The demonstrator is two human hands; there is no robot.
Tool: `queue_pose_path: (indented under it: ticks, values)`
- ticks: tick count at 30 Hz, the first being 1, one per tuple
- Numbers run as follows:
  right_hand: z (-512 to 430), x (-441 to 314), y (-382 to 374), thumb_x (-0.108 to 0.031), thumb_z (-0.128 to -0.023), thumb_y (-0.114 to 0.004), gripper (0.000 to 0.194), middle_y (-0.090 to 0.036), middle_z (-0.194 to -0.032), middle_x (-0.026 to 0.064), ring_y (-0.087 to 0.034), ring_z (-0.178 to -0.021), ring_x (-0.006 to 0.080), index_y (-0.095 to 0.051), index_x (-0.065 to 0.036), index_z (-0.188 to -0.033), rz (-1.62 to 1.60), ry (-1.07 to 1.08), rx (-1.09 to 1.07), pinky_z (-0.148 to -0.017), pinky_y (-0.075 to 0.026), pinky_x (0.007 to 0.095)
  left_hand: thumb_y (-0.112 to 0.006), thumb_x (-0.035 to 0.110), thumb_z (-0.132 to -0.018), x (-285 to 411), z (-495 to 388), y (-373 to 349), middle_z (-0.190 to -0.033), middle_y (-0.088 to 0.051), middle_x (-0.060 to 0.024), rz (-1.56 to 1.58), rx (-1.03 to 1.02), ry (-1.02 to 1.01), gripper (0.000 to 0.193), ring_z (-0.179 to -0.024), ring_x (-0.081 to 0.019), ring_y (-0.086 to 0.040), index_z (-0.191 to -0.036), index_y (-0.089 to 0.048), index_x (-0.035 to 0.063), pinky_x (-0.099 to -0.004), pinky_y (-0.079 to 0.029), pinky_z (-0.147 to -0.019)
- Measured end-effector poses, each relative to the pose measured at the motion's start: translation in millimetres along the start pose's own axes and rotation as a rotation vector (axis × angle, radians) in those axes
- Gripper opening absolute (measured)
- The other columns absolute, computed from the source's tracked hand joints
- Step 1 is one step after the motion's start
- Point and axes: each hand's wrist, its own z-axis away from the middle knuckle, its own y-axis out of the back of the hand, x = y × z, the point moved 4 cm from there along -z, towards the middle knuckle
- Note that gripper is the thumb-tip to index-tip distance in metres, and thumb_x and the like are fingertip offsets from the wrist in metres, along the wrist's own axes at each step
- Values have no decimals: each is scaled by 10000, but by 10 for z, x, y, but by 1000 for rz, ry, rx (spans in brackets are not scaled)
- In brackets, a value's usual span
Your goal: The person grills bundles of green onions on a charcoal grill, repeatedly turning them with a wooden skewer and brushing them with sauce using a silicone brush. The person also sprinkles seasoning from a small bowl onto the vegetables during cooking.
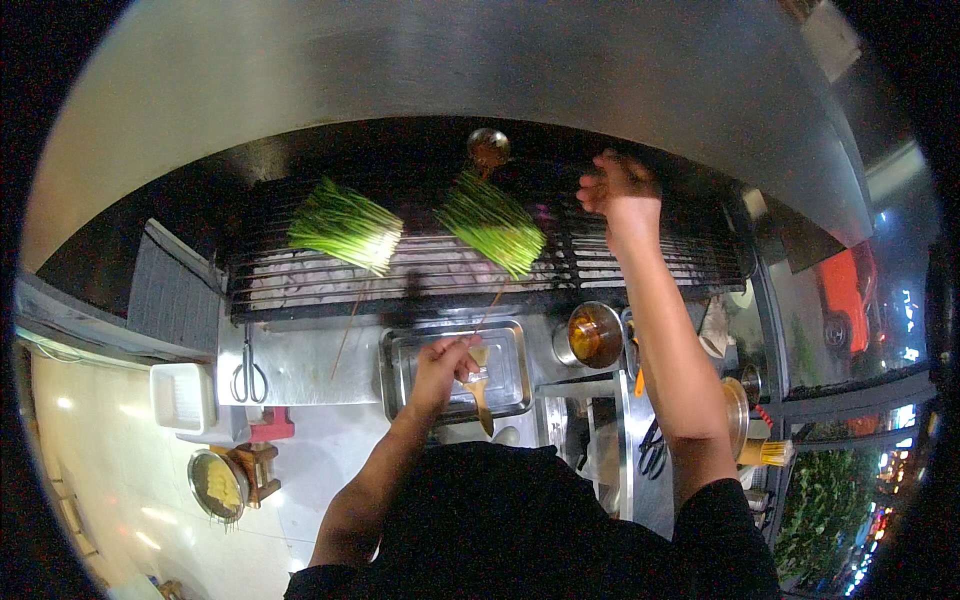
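My left hand (448,364) pinches the end of a thin wooden skewer that carries a flat bunch of green chives or garlic sprouts (495,225) over the charcoal grill grate (574,262). A second skewered green bunch (349,225) lies on the grate to its left, its stick jutting over the grill's front edge. My right hand (619,187) is raised over the right part of the grill, blurred, fingers bent; I cannot tell whether it holds anything. Below my left hand, a wooden-handled brush (481,397) rests in a steel tray (521,375).
A round metal container (488,146) stands behind the grate. A steel pot of reddish oil or sauce (595,335) is right of the tray. Scissors (249,377) lie at the counter's left; a white plastic basket (182,397) and a bowl of yellow food (217,487) are lower left.
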Motion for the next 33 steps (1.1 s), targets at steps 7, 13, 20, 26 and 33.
queue_pose_path:
  ticks: [7,13,20,26,33]
  values:
    - [291,28,611,-224,-901,-558,226,-619,-686,100,-571,-517,141,-571,1,-920,42,-33,75,-463,-453,259,-576,274,-867,-54,-48,37,-645,-597,-24,57,-15,16,312,-536,-70,-447,-999,-657,3,-213,-354,-530]
    - [590,-18,613,-247,-925,-528,247,-623,-666,94,-578,-502,127,-584,-7,-904,47,-49,57,-453,-456,249,-558,248,-885,-47,6,4,-654,-605,-29,62,-33,-37,292,-543,-68,-457,-1003,-655,-1,-206,-355,-530]
    - [475,75,278,-241,-920,-542,255,-618,-677,104,-575,-509,135,-577,11,-908,-67,-45,-58,-451,-453,242,-532,221,-900,28,13,-52,-667,-612,-42,2,47,-133,275,-551,-83,-471,-996,-653,-5,-215,-356,-525]
    - [700,91,1466,-281,-922,-551,269,-623,-704,114,-587,-542,155,-548,-14,-959,-346,-22,127,-474,-439,255,-549,265,-896,-94,-96,-44,-770,-606,-53,99,77,-158,303,-564,-107,-498,-1036,-620,6,-234,-380,-491]
    - [2254,57,3836,-270,-938,-526,248,-636,-718,87,-601,-578,133,-580,-31,-974,-36,85,759,-500,-490,260,-555,286,-906,68,-79,-50,-659,-560,-4,-70,73,-104,337,-546,-71,-496,-1080,-591,0,-184,-370,-465]
